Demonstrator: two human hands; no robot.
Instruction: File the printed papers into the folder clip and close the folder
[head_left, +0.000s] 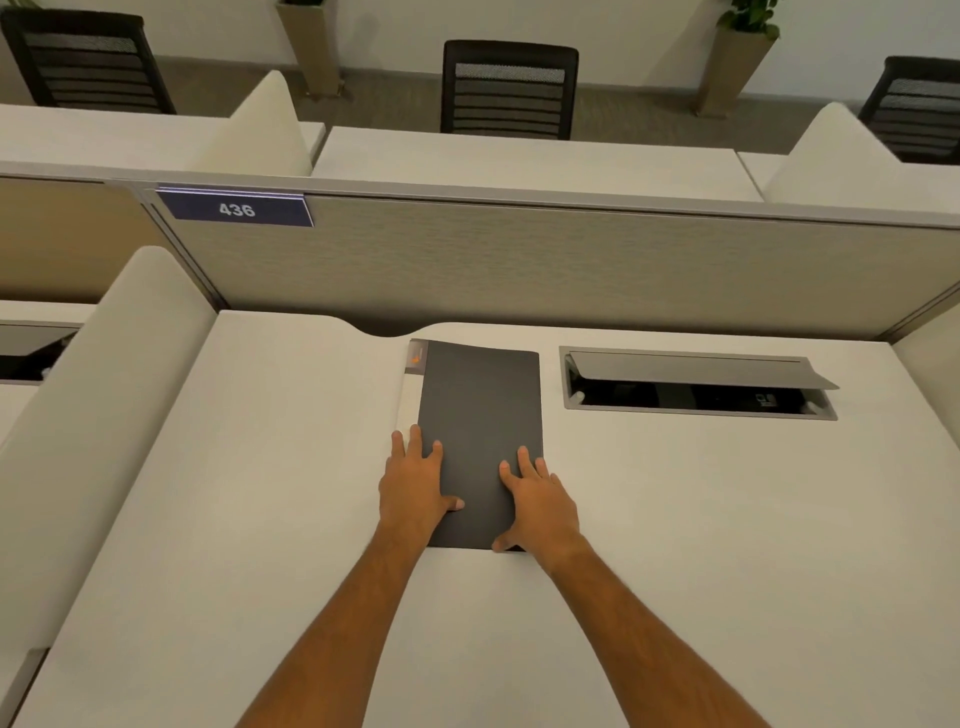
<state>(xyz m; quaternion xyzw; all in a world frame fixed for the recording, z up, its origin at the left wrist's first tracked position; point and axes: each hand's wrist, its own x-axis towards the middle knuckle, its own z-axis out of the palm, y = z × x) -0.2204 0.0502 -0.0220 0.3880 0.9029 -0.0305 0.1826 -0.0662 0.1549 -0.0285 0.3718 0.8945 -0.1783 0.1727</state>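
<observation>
Folder (480, 415) dark grey, closed, flat on desk (260, 467); both hands' fingers spread flat on cover.

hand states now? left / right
Left hand: open, flat on the dark folder, holding nothing.
Right hand: open, flat on the folder, thumb at its near edge.

A dark grey folder (480, 431) lies closed and flat on the pale desk (260, 467). The left hand (415, 486) presses flat on its near left edge, fingers spread, thumb on the cover. The right hand (537, 501) rests flat on the near right corner. Beyond the left hand's fingertips, a strip of paper (413, 364) shows along the folder's left side. Right of the right hand and farther off, a cable hatch (696, 384) stands open.
</observation>
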